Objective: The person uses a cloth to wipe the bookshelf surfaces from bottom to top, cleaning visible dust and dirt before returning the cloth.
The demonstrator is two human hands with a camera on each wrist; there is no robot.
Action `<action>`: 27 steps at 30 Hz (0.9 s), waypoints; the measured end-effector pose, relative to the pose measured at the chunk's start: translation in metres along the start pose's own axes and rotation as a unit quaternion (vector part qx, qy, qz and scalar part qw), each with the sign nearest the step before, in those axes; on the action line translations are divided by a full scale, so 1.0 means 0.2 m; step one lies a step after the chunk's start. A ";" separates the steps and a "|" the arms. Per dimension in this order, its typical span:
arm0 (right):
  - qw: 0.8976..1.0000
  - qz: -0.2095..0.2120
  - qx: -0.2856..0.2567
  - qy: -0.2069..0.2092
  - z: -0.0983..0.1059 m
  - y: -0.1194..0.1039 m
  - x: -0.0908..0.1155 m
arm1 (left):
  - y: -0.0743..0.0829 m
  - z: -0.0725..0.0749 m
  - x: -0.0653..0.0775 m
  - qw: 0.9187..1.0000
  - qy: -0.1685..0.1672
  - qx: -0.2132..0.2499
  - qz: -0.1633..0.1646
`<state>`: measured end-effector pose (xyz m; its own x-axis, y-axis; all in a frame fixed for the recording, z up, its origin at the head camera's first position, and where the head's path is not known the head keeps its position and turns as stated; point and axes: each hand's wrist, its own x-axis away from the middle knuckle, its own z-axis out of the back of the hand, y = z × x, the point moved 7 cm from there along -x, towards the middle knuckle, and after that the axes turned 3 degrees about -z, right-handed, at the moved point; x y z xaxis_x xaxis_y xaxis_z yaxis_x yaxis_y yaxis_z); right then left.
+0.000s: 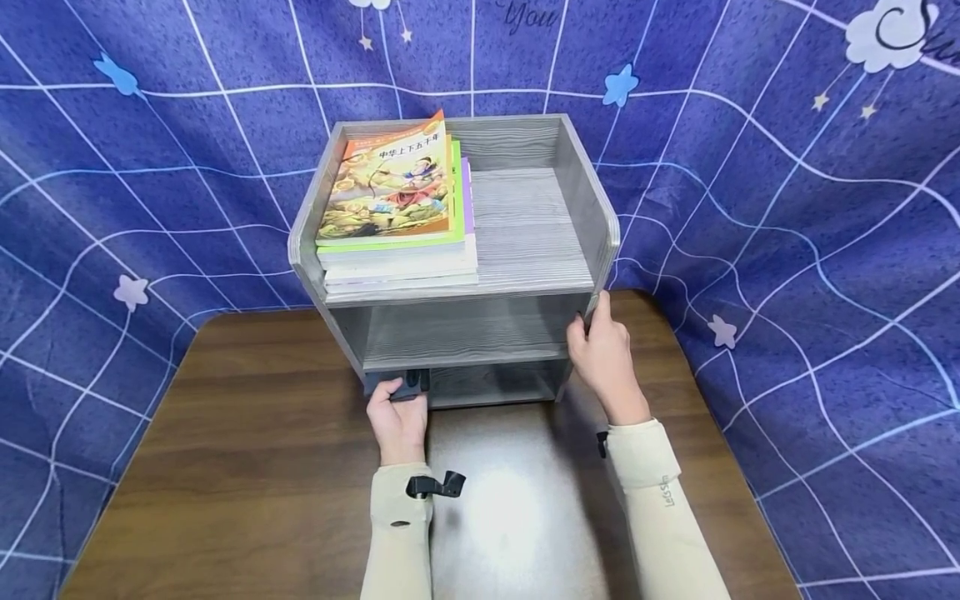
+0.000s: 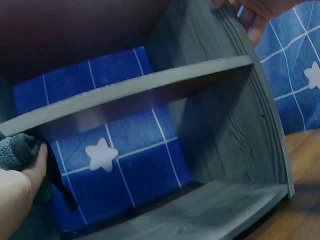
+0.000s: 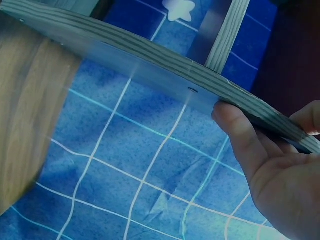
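Observation:
A grey wood-grain shelf unit [image 1: 528,225] stands on the table. My left hand [image 1: 399,421] is at its lower left front, thumb over a dark grey-green cloth [image 2: 17,152] that it holds under the edge of the middle board. The cloth looks fuzzy and bunched in the left wrist view, and a black strap [image 2: 62,192] hangs beside it. My right hand [image 1: 602,358] grips the front edge of the right side panel [image 3: 200,80], with the thumb on one face and fingers on the other. Most of the cloth is hidden by the hand and board.
A stack of books [image 1: 386,196] lies on the left of the top shelf, a colourful illustrated cover uppermost. Around the brown wooden table [image 1: 247,417] hangs a blue curtain [image 1: 750,208] with white lines and stars, close behind the shelf.

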<state>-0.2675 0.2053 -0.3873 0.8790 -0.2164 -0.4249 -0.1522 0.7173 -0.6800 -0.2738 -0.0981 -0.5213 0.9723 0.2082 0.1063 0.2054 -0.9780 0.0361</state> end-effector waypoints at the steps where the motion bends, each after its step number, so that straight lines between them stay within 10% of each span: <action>1: 1.000 -0.001 -0.001 -0.001 0.00 0.00 0.00 | 0.00 0.01 0.00 1.000 -0.001 -0.003 0.000; 12: 1.000 -0.008 -0.001 -0.003 0.00 0.01 0.00 | 0.02 0.12 0.04 0.996 -0.023 -0.082 -0.012; 15: 1.000 -0.005 -0.003 -0.003 -0.01 0.00 0.01 | 0.04 0.16 0.06 0.967 -0.014 -0.245 -0.065; 17: 1.000 -0.005 -0.002 -0.002 -0.01 0.00 0.01 | 0.05 0.16 0.07 0.895 -0.021 -0.431 -0.111; 18: 1.000 -0.005 -0.002 -0.001 -0.01 0.00 0.01 | 0.05 0.16 0.08 0.839 -0.025 -0.528 -0.129; 22: 1.000 -0.004 0.002 0.003 -0.01 0.00 0.01 | -0.02 0.11 0.09 0.560 -0.125 -0.796 -0.195; 27: 1.000 -0.003 0.003 -0.002 -0.02 0.00 0.01 | -0.18 0.14 0.13 0.282 -0.303 -0.889 -0.197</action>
<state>-0.2676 0.2014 -0.3904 0.8816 -0.2185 -0.4184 -0.1441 0.7196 -0.6793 -0.2529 -0.0569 -0.5483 0.8640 -0.2712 -0.4243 0.4543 0.7833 0.4243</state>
